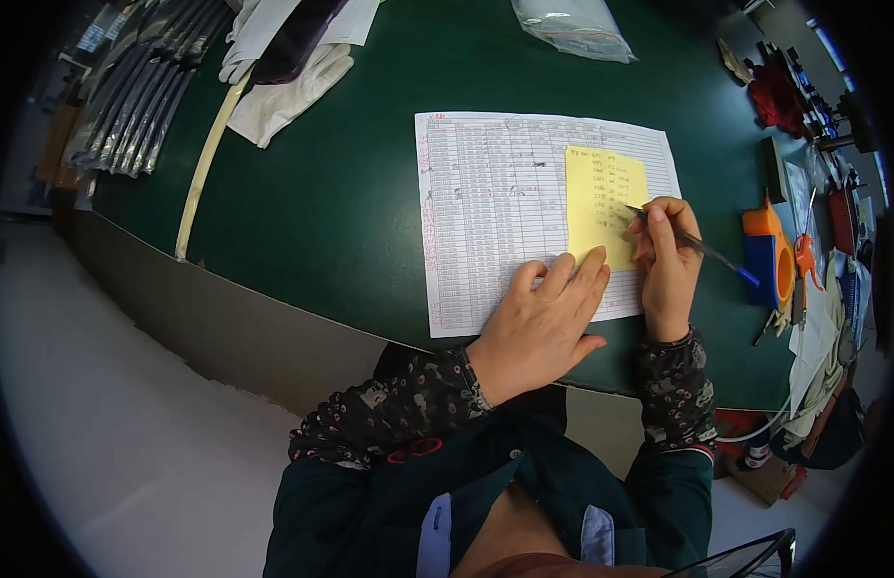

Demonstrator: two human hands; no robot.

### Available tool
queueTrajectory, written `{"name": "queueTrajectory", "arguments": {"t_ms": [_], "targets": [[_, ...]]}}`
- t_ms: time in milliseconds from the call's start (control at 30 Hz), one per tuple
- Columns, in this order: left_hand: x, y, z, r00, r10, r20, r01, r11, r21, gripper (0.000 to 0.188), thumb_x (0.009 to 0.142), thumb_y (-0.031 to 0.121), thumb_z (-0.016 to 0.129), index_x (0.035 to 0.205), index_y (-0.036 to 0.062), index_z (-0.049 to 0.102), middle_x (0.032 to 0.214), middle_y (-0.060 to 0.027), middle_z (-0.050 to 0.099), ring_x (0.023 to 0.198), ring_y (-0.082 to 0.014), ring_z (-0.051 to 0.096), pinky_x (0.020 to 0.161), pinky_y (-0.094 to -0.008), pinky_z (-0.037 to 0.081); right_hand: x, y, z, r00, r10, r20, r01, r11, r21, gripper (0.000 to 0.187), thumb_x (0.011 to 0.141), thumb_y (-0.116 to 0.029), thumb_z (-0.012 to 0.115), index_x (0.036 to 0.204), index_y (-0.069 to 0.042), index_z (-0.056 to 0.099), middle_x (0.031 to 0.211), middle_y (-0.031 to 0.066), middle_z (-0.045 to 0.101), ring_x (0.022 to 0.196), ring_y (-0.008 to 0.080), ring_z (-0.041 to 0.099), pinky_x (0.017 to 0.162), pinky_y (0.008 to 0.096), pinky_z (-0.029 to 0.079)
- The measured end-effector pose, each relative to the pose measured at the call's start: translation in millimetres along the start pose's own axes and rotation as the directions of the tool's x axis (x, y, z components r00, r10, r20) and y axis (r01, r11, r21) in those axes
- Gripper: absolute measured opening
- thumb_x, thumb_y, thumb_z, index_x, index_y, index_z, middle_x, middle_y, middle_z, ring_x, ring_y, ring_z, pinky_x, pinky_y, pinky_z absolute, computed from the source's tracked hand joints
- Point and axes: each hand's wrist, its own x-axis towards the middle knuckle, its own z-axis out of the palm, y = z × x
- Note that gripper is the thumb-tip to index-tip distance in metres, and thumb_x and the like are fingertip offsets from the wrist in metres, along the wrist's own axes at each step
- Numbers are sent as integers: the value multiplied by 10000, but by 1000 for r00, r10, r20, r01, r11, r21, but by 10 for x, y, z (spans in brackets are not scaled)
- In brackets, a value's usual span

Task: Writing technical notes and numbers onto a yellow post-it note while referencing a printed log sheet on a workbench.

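Lying beyond printed sheet: plastic bag

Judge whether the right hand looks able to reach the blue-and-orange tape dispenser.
Likely yes: green tabletop separates the right hand from the tape dispenser, though the held pen could hinder grasping.

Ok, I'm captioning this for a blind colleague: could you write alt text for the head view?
A person's right hand holds a pen at a yellow note with handwriting, while the left hand touches the note's lower edge. The note lies on a printed sheet on a green table.
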Motion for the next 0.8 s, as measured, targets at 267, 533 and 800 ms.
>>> {"name": "queueTrajectory", "arguments": {"t_ms": [267, 533, 800], "targets": [[14, 21, 24, 1000, 2, 2, -2, 1000, -17, 629, 719, 384, 663, 1199, 11, 503, 1306, -84, 429, 1031, -217, 424, 840, -340, 322, -18, 17, 12, 999, 9, 51, -7, 999, -54, 71, 841, -41, 585, 884, -25, 532, 777, 5, 569, 680, 41, 508, 594, 169, 400], [26, 27, -34, 998, -15, 59, 14, 1000, 22, 644, 709, 355, 681, 1221, 19, 483, 1310, -71, 425, 1043, -226, 406, 844, -346, 305, -13, 78, 37, 996, -11, 87, 16, 999, -48, 101, 798, -11, 603, 770, -18, 506, 708, -11, 521, 648, 40, 471, 592, 183, 391], [14, 15, -27, 997, -19, 69, 19, 1000, 2, 651, 702, 338, 691, 1236, 33, 476, 1312, -64, 423, 1073, -229, 382, 866, -354, 290, -19, 95, 56, 996, -38, 81, 50, 988, -149, 126, 771, -3, 593, 713, -21, 482, 663, -30, 475, 611, 22, 398, 527, 185, 340]]}}
